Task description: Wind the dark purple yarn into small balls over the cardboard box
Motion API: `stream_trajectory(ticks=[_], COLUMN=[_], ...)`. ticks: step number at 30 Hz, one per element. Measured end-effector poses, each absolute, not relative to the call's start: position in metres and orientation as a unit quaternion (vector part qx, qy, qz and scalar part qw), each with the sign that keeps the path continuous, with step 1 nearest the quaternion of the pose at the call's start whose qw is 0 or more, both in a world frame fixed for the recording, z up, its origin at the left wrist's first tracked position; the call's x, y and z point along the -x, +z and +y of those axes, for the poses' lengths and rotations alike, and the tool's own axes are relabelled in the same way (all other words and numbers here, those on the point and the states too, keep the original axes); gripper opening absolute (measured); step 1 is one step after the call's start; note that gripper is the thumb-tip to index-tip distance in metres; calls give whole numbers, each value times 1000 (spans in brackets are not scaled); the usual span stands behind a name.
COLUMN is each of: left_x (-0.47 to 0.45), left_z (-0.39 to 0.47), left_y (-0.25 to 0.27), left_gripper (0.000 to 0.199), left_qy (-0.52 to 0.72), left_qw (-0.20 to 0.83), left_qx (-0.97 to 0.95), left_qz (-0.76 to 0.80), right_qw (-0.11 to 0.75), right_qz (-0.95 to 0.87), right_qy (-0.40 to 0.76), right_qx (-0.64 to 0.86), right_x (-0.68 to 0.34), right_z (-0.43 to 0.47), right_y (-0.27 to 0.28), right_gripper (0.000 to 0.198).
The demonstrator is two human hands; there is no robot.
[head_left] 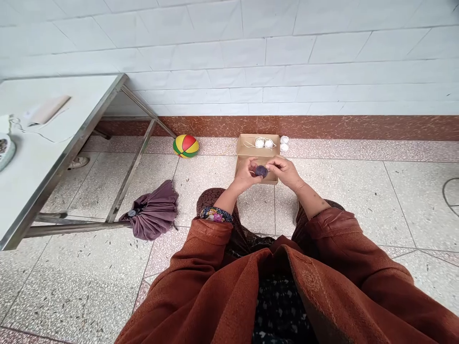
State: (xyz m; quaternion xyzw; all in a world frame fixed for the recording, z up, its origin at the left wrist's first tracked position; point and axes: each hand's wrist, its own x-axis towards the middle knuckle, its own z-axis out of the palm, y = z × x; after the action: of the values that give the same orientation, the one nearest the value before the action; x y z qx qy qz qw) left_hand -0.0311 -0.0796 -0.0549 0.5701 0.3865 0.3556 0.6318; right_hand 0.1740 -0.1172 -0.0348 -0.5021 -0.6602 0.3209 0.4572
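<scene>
My left hand (247,175) curls its fingers around a small dark purple ball of yarn (261,171). At the ball's right side, my right hand (285,172) has thumb and forefinger pinched together; what lies between them is too small to make out. Below both hands is an open cardboard box (273,181), its lower part partly hidden by them. Two white yarn balls (259,143) with loose strands rest in the far part of the box. More white balls (284,144) sit on the floor just right of it.
To the left stands a metal-framed table (89,100) with a beige item (52,110) and a bowl (6,150) on top. A colourful ball (186,145) lies near the wall. A folded purple umbrella (154,210) leans by the table's lower bar. A tiled wall (229,57) runs ahead.
</scene>
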Motion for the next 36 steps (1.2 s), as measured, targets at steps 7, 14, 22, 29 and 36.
stream_trajectory(ticks=[7,14,22,29,36], left_x=[35,37,33,39,38], left_z=[-81,-73,-86,-79,-71], left_y=[-44,-54,-48,-46,-62], left_gripper=[80,77,88,79,79], left_qy=[401,438,328,414,422], left_qw=[709,618,668,689,576], left_qx=[-503,-507,-590,-515,-561], left_qz=[289,411,312,297,419], right_qw=[439,393,475,403,405], right_qz=[-603,-701,-627,-616,-694], right_qy=[332,417,339,368,415], right_qx=[577,424,516,568,427], right_x=[-167,-155,-174,-156,-155], right_z=[-110,-127,-111,-112,-125], right_y=[-53,-43,-37,-56,-46], right_gripper=[35,36,34,29,37])
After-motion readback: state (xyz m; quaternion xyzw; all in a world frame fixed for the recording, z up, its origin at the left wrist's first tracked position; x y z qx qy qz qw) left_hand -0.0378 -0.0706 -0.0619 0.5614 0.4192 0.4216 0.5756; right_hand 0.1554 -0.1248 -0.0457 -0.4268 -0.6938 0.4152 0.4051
